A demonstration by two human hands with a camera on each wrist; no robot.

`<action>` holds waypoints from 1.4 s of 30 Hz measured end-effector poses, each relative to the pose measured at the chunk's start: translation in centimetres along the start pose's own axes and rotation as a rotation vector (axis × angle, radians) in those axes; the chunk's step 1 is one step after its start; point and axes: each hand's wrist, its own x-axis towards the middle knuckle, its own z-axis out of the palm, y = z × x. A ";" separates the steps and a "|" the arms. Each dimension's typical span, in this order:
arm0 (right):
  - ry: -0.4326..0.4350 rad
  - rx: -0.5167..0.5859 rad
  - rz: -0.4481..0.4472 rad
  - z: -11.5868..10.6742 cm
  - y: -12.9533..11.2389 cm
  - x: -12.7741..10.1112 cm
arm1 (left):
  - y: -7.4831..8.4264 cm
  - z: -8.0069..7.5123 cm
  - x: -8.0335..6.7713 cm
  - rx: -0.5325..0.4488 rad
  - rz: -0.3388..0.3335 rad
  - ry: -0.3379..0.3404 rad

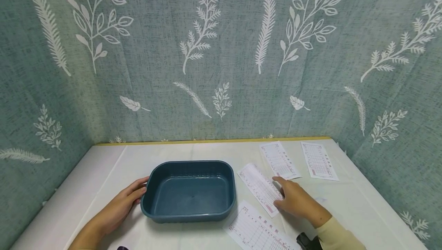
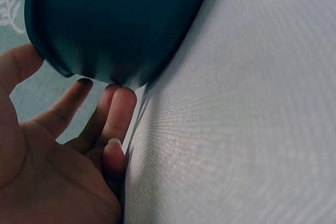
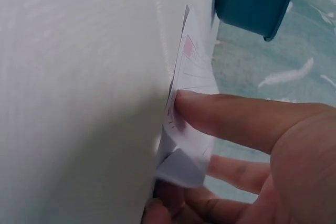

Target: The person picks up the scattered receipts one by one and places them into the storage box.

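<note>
A dark teal plastic basin (image 1: 188, 217) stands on the white-covered table with nothing inside it. My left hand (image 1: 119, 208) rests at its left side; in the left wrist view the fingertips (image 2: 122, 98) touch the outer wall and the thumb lies at the rim. To the right of the basin, my right hand (image 1: 297, 200) pinches a printed paper form (image 1: 258, 186) by its right edge. The right wrist view shows the thumb on the printed face and fingers behind the paper (image 3: 197, 87), which bends up from the table there.
Another form (image 1: 280, 160) lies just behind the pinched one, and one more form (image 1: 319, 161) is at the back right. A larger-looking form (image 1: 259, 229) lies at the front, close to the basin. Patterned green cloth (image 1: 221, 58) encloses the table (image 1: 114, 165) behind and at both sides.
</note>
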 end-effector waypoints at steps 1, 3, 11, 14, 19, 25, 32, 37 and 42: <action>-0.013 0.024 0.006 0.0 0.1 0.0 | 0.0 0.0 0.0 0.004 0.001 0.001; -0.037 0.063 0.019 -0.2 0.3 0.1 | 0.1 -0.1 0.0 0.009 0.002 0.001; -0.023 0.059 -0.002 -0.5 1.1 0.4 | -0.1 0.1 0.0 0.020 0.015 0.004; -0.031 0.070 0.017 -0.6 1.3 0.5 | -0.2 0.1 0.0 0.018 0.005 0.011; -0.049 0.087 0.002 -0.9 1.6 0.6 | 0.0 0.2 0.1 0.027 -0.010 0.023; -0.076 0.144 -0.059 -1.3 2.1 0.5 | 0.0 0.1 0.2 0.034 -0.003 0.033; -0.041 0.134 -0.071 -1.5 2.2 0.8 | -0.3 -0.2 -0.1 0.017 0.054 0.009; -0.018 0.167 -0.041 -1.5 2.2 0.8 | -0.6 -0.4 -0.2 0.014 0.055 -0.008; 0.069 0.171 -0.033 -1.7 2.1 0.8 | -0.7 -0.4 -0.1 0.015 0.068 -0.014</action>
